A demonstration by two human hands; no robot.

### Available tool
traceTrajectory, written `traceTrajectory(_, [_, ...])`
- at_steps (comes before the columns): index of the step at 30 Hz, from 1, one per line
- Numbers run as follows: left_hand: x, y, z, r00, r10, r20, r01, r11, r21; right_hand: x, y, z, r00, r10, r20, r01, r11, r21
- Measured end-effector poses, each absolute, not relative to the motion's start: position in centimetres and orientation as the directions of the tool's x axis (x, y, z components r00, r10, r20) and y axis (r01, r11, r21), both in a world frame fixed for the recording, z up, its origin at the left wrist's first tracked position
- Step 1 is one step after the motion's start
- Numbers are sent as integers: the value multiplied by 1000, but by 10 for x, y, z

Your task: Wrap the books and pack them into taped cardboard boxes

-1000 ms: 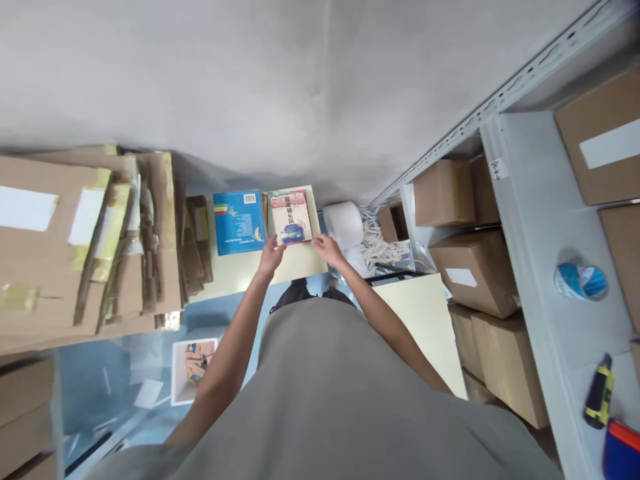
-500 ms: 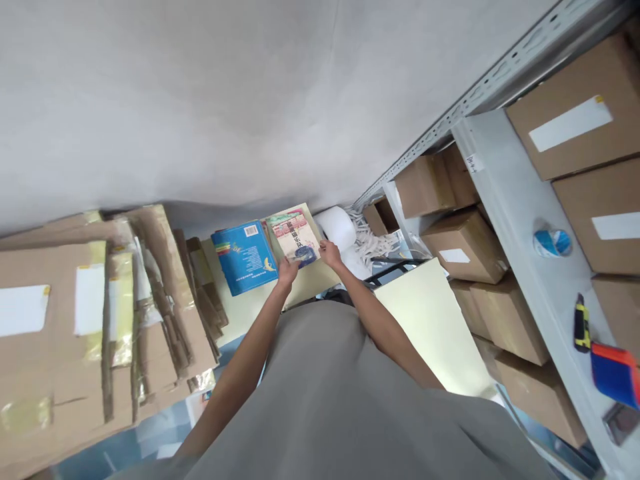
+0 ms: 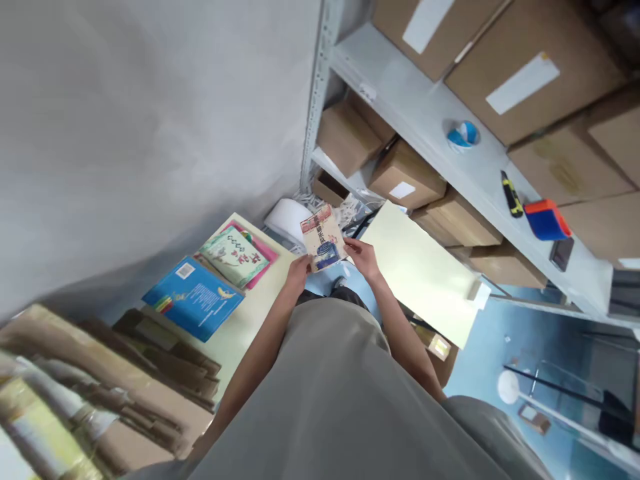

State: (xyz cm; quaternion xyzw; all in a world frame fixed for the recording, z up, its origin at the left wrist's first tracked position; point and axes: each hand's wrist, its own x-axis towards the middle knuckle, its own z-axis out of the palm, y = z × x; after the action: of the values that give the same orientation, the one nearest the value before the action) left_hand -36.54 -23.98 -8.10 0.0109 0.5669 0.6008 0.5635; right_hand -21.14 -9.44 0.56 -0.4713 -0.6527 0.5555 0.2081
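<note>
Between my two hands I hold a thin book (image 3: 321, 237) with a cream cover, a red band at the top and a dark blue drawing at the bottom. My left hand (image 3: 300, 272) grips its lower left edge, and my right hand (image 3: 362, 257) pinches its lower right edge. To the left, a blue book (image 3: 194, 298) with a barcode lies back cover up on a pale yellow tabletop (image 3: 250, 325). Beside it rests a light green book (image 3: 237, 256) on top of a pink one (image 3: 270, 251).
Flattened cardboard boxes (image 3: 100, 393) stand at the lower left. Another pale yellow board (image 3: 420, 267) lies to my right. A metal shelf (image 3: 415, 93) holds cartons, a blue tape roll (image 3: 463, 135) and a yellow box cutter (image 3: 511, 194). A white roll (image 3: 287, 220) sits by the wall.
My view has turned to the right. The cream book has been lifted off the table and carried right in both hands, uncovering the green and pink books.
</note>
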Motion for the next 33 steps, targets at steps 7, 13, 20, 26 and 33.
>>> traceTrajectory(7, [-301, -158, -17, -184, 848, -497, -654, 272, 706, -74, -81, 35, -162, 948, -274, 130, -255, -958])
traceTrajectory(13, [-210, -92, 7, -153, 871, -467, -522, 330, 786, 27, -53, 37, -68, 967, -246, 52, -243, -969])
traceTrajectory(20, [-105, -38, 23, -151, 897, -416, -393, 331, 858, 135, -17, 38, 27, 985, -170, 133, -173, -976])
traceTrajectory(26, [-40, -24, 48, -188, 932, -311, -174, 281, 944, 143, -7, 58, 29, 999, -45, 277, -52, -960])
traceTrajectory(33, [-10, -33, 69, 0, 1000, 17, 330, -16, 944, 116, 4, 73, 211, 970, -122, 214, -167, -962])
